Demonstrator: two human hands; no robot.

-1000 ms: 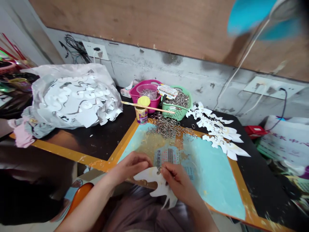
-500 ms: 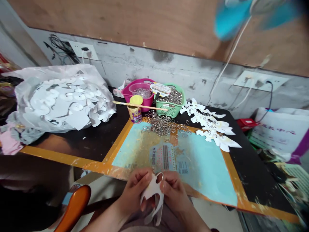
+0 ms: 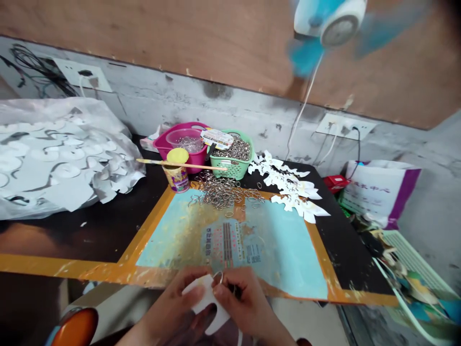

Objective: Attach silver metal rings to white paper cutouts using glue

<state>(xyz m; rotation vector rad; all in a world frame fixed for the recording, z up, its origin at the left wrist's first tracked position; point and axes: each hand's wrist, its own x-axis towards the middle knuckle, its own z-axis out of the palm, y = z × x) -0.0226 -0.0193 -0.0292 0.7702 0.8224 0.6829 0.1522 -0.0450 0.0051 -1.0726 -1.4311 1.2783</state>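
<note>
My left hand (image 3: 173, 300) and my right hand (image 3: 241, 302) are low in view at the near edge of the board, close together. The left hand grips a white paper cutout (image 3: 209, 300). The fingers of my right hand pinch a small metal ring (image 3: 218, 278) at the cutout's upper edge. Part of the cutout is hidden behind my fingers. A heap of loose metal rings (image 3: 219, 192) lies at the board's far edge, out of reach of my fingertips.
A pale blue board with an orange border (image 3: 230, 245) lies on a black table. Beyond it stand a green basket of rings (image 3: 230, 163), a pink basket (image 3: 180, 154), and a yellow-lidded cup (image 3: 176, 175). White cutouts lie at right (image 3: 288, 185) and in a plastic bag (image 3: 61, 154).
The whole scene has shifted left and down as my head turned. My hands sit lower, and the cutout has turned, with the ring now pinched at its upper edge.
</note>
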